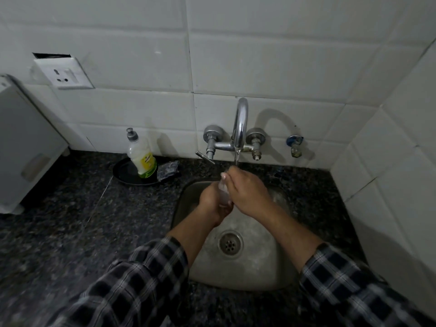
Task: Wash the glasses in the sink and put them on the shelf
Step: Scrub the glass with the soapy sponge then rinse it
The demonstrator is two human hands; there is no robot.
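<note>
A clear glass [223, 194] is held over the steel sink [257, 267], just below the chrome tap [240, 128], from which a thin stream of water runs. My left hand [212, 201] grips the glass from below and the left. My right hand [247, 190] wraps over its top and right side, fingers curled round the rim. Most of the glass is hidden between the two hands. No shelf is in view.
A dish soap bottle [141, 156] stands on a black plate [122, 172] left of the tap, with a scrubber [168, 170] beside it. A white appliance [26, 147] sits at far left on the dark granite counter [70, 232]. A tiled wall rises close on the right.
</note>
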